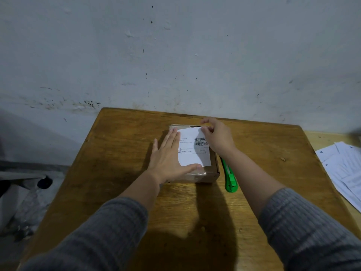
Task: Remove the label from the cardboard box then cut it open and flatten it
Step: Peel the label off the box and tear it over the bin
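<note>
The cardboard box [203, 174] sits on the wooden worktop [121, 145], toward its far edge and near the stained wall [175, 55]. Its top is almost wholly covered by the white label [192, 153], which carries barcodes near its right side.

Your left hand [168, 159] lies flat on the left part of the box, fingers [172, 136] straight and close together, pointing away from you; the thumb stretches along the near edge of the label. It presses down and grips nothing.

Your right hand [216, 136] is at the far right corner of the label. Its fingers are curled, and thumb and forefinger meet at the corner's edge in a pinch; whether that corner has lifted off the cardboard you cannot tell from here.

A green utility knife [230, 179] lies on the worktop just beside the right side of the box, partly under your right forearm, untouched. The box is closed, with clear tape over its near edge.

Loose white sheets of paper [343, 169] lie well off to the right, on a paler surface.
</note>
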`<state>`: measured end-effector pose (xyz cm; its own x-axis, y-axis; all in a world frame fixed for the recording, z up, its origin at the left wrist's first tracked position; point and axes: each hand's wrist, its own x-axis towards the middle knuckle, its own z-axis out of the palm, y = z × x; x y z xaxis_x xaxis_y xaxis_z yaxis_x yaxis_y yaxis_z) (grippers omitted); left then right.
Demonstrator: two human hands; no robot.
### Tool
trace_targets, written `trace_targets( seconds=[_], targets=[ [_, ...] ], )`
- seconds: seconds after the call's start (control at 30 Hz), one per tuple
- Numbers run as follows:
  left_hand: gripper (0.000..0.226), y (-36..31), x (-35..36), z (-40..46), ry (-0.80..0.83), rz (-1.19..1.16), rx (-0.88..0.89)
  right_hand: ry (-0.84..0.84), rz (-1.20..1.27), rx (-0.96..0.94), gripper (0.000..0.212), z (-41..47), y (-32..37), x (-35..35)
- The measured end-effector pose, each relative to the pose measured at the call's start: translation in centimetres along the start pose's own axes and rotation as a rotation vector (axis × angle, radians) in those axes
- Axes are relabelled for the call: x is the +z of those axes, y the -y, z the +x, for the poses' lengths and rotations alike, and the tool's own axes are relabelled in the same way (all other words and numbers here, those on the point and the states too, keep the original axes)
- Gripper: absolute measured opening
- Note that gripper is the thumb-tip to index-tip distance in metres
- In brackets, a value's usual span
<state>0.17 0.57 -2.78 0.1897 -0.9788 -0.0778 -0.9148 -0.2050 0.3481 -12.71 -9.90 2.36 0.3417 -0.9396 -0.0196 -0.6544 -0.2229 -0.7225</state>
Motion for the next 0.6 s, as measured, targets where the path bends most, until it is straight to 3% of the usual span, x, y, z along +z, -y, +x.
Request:
trace_targets(
  seconds=[0.13, 0.27, 0.4, 0.6],
  targets=[
    [0.118, -0.1, -0.2, -0.8, 0.011, 0.059, -0.012, 0.042, -0.136, -0.018, 0.028, 0.1, 0.1, 0.6],
    [0.122, 0.4, -0.2, -1.4, 0.014, 0.089, -0.02, -0.004, -0.173, -0.001, 0.014, 0.6, -0.5, 1.3],
    [0.121, 0.5, 0.1, -1.4, 0.005, 0.085, -0.014, -0.076, -0.343, -0.007, 0.02, 0.0, -0.4, 1.4],
    [0.119, 0.8, 0.7, -1.2, -0.027, 0.066, 0.005, -0.016, -0.27, 0.028, 0.016, -0.2, 0.0, 0.4]
  ],
)
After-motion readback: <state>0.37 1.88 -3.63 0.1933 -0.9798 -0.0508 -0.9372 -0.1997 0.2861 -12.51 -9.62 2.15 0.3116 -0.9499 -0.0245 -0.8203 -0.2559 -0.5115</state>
